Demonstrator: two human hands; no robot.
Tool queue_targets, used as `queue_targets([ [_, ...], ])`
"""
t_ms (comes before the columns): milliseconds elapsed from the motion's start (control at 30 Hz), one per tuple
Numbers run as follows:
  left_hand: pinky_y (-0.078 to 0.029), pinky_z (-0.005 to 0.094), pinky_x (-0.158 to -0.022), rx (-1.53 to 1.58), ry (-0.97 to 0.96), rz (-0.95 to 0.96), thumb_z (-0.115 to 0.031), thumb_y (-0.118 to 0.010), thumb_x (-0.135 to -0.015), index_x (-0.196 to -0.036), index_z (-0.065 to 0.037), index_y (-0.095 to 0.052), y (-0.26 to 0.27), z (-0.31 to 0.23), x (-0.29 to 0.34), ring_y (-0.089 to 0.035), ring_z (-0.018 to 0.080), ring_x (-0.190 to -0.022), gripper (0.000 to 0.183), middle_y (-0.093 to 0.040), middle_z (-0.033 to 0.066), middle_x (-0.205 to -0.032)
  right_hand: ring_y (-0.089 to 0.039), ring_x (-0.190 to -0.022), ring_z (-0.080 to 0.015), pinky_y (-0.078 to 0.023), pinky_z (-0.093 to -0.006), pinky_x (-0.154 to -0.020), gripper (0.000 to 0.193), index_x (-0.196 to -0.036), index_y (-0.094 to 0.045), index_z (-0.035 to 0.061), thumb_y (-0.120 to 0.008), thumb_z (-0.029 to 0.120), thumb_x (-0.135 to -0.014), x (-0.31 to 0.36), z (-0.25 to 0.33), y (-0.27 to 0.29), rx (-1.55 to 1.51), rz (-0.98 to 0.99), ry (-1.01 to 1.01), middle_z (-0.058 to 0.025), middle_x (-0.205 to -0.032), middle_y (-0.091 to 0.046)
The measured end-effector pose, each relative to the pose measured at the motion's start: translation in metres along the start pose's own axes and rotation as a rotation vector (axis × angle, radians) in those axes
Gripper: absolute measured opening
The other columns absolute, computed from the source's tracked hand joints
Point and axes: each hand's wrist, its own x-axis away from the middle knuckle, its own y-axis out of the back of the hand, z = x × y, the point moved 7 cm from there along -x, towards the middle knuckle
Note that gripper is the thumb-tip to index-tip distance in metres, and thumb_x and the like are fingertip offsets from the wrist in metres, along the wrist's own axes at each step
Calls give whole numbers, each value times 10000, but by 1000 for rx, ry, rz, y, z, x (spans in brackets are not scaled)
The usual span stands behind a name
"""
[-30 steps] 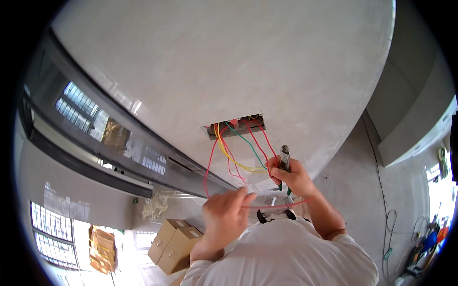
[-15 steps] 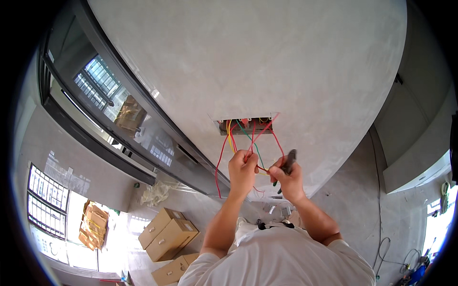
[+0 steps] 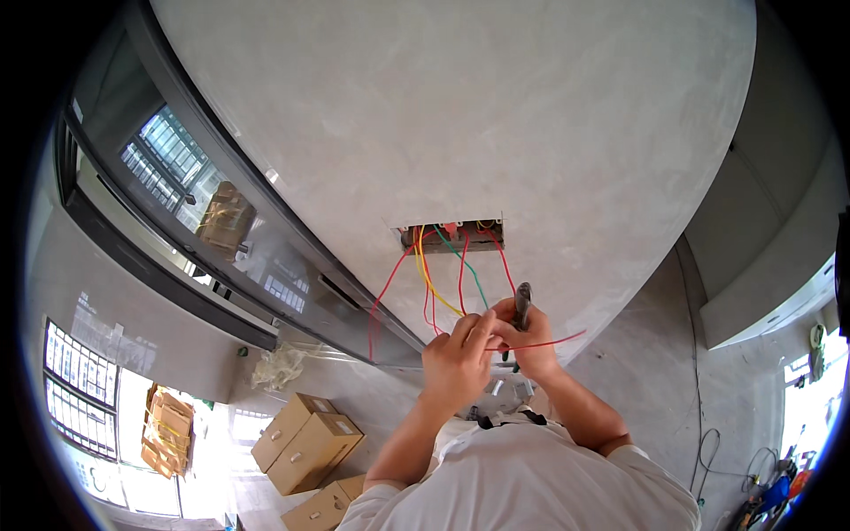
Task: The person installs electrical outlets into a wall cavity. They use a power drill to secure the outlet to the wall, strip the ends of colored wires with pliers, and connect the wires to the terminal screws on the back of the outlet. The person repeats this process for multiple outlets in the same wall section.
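Observation:
Several red, yellow and green electrical wires hang from an open wall box [image 3: 409, 239] in the grey wall. My left hand [image 3: 456, 361] is closed, with wires running into its fingers. Against it, my right hand [image 3: 531, 347] is wrapped round a pair of pliers [image 3: 523, 305], whose dark end points up and whose green handle shows below the fingers. One red wire [image 3: 553, 342] sticks out rightward across my right hand. A yellow wire [image 3: 438, 295] and a green wire [image 3: 469, 266] run down toward both hands. The fingertips' exact hold is hidden.
A dark-framed glass panel [image 3: 274, 234] borders the wall on the left. Cardboard boxes [image 3: 305, 447] stand on the floor at lower left, near crumpled plastic sheeting [image 3: 279, 365]. At right, a thin cable [image 3: 696, 389] lies along the floor.
My left hand has moved down and right to meet my right hand. A red wire now extends rightward across the right hand, and the pliers have shifted slightly left.

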Motion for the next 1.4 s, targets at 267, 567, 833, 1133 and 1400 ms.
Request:
queue_targets([
  [267, -472, 367, -526, -78, -45, 74, 0, -720, -754, -998, -83, -698, -7, 27, 5, -610, 250, -605, 258, -632, 30, -938, -575, -643, -120, -476, -301, -624, 268, -1097, -610, 5, -715, 200, -946, 109, -81, 82, -114, 31, -638, -88, -874, -696],
  [567, -491, 380, -573, 82, 23, -80, 81, -733, -721, -924, -49, -664, 1, 26, 7, -642, 280, -671, 251, -646, 56, -930, -669, -885, -235, -505, -365, -786, 260, -1159, -587, 39, -657, 223, -988, 115, -58, 69, 482, 317, -296, -105, -966, -702],
  [833, -488, 382, -577, 24, 32, -47, 7, -767, -773, -954, -55, -661, 15, 12, 3, -638, 285, -682, 219, -635, 65, -943, -644, -1059, -391, -531, -449, -881, 578, -1403, -452, 26, -663, 7, -866, 39, 22, 14, 933, 262, 166, -200, -1316, -575],
  [1133, -498, 373, -592, 1, 58, 0, 18, -764, -795, -969, -28, -682, 15, 10, -1, -650, 295, -694, 198, -642, 83, -921, -515, -1280, -407, -472, -464, -1041, 807, -1549, -301, 38, -685, -9, -841, 29, 20, 6, 877, 383, 227, -210, -1479, -427],
  [1400, -506, 379, -599, -15, 77, 15, 51, -747, -779, -952, -30, -670, 11, 9, -1, -658, 297, -696, 206, -654, 81, -907, -496, -1279, -423, -447, -481, -1054, 790, -1543, -328, 66, -693, 6, -846, 25, 23, 7, 945, 383, 240, -192, -1442, -441],
])
